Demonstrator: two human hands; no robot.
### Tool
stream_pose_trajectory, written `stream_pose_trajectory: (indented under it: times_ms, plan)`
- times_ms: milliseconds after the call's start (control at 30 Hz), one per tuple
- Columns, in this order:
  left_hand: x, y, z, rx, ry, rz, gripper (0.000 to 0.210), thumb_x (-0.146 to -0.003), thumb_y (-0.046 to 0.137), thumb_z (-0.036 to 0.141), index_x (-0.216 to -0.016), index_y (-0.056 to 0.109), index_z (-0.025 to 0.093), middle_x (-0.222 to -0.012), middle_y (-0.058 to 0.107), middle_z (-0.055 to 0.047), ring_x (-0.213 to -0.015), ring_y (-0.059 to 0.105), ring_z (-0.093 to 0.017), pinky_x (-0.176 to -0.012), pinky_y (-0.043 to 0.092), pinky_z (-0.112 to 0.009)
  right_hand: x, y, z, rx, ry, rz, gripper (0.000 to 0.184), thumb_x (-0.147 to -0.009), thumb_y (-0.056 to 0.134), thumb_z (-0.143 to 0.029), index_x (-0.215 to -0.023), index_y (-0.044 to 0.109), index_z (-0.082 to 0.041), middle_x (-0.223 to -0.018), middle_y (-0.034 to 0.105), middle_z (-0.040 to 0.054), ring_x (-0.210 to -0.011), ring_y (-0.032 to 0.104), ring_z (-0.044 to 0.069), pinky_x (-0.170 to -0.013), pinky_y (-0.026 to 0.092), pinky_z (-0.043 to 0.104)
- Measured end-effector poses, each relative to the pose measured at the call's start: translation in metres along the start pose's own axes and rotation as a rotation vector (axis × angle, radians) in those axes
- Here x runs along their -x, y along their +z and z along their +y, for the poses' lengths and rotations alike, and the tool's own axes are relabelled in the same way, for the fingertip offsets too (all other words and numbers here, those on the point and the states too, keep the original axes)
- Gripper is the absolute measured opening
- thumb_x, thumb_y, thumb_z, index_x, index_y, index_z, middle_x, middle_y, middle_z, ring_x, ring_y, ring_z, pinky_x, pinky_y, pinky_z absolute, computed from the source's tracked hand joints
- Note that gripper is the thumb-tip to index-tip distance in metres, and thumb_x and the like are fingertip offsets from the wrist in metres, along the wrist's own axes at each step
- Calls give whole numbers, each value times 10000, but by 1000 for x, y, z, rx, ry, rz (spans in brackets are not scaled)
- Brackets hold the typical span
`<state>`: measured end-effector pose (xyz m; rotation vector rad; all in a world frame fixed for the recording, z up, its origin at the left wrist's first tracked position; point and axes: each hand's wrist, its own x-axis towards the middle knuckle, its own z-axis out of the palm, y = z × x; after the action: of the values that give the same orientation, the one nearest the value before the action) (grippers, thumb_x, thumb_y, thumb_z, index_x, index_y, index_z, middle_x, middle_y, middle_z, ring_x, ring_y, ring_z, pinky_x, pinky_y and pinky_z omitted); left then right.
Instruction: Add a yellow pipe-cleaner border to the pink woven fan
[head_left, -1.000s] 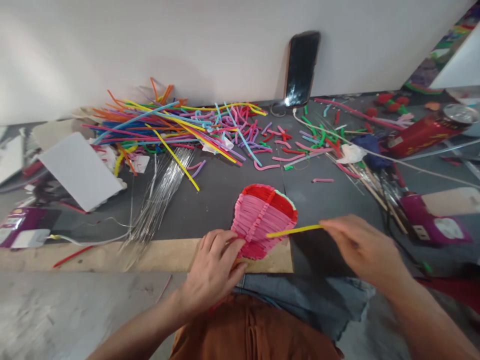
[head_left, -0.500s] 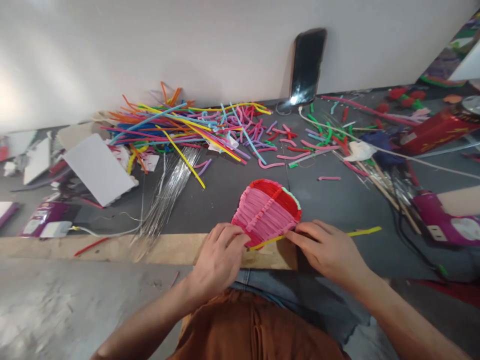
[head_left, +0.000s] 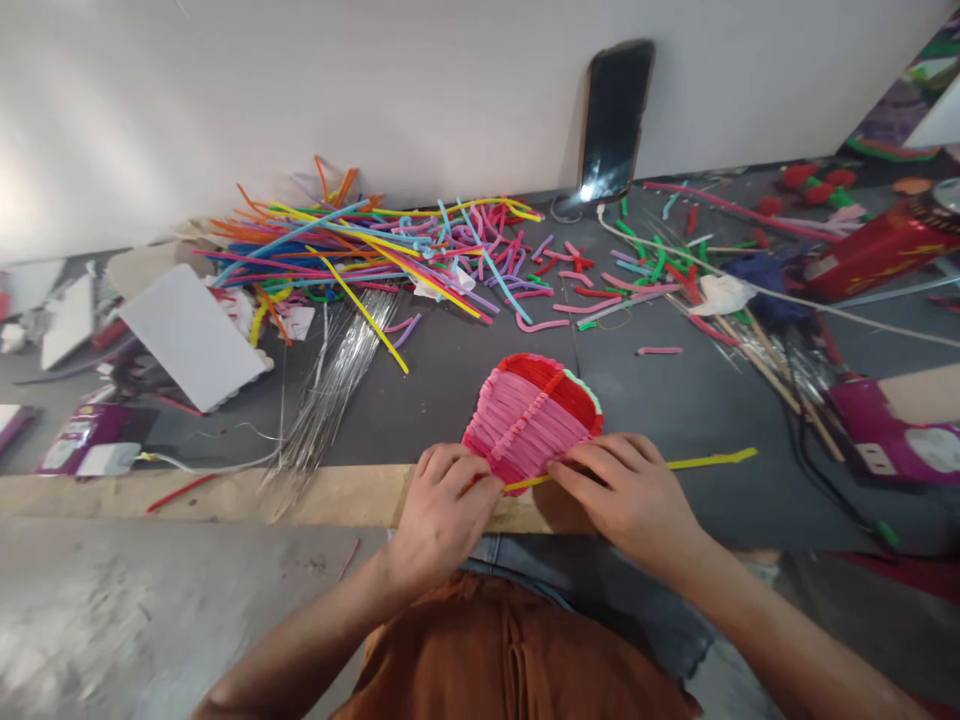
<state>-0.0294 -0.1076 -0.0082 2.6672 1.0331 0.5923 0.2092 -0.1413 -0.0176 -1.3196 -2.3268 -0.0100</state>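
Note:
A fan-shaped piece (head_left: pixel 517 415) made of pink and red pipe cleaners, with a pale green stretch on its upper right edge, lies flat at the table's front. Along its near edge runs a yellow pipe cleaner (head_left: pixel 709 461), whose free end sticks out to the right past my right hand. My left hand (head_left: pixel 450 505) is closed at the lower left corner, its fingertips pinching the yellow pipe cleaner against the piece. On the lower right side, my right hand (head_left: pixel 622 490) pinches the same pipe cleaner near the edge. Fingers cover parts of the lower rim.
Behind lies a heap of coloured pipe cleaners (head_left: pixel 360 245), with short cut bits to its right. A phone (head_left: pixel 616 120) leans on the wall, its light on. Wires (head_left: pixel 337 370) and a white card (head_left: pixel 193 338) are at left; a red can (head_left: pixel 881 250) and purple power strip (head_left: pixel 889 430) at right.
My right hand has slid left along the yellow pipe cleaner, closer to my left hand. The yellow free end has shifted slightly left. The view has tilted a little.

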Motion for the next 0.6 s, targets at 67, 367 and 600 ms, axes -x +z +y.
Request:
stream_pose_trajectory:
  times_ms: [67, 367, 600]
  plan:
    - [-1, 0, -1, 2, 14, -26, 149, -877, 535, 154, -931, 663, 209, -915, 662, -32, -925, 509, -192, -811, 428, -349, -4, 3, -5, -24, -21, -7, 204, -868, 539, -152, -992, 685, -222, -909, 695, 43, -852, 530, 193, -803, 361, 372]
    - [-5, -7, -13, 20, 35, -99, 114, -879, 573, 259, -941, 639, 190, -937, 641, -40, -942, 492, -209, -831, 418, -365, -13, 16, -17, -87, -100, -61, 177, -900, 519, -206, -980, 676, -199, -894, 691, 43, -842, 501, 199, -772, 367, 368]
    - [-11, -13, -19, 38, 90, -153, 121, -881, 538, 175, -912, 654, 192, -966, 646, -36, -1005, 474, -209, -873, 410, -359, -19, 18, -17, -41, -133, -87, 137, -878, 542, -169, -919, 673, -172, -873, 679, 57, -841, 495, 201, -755, 357, 363]
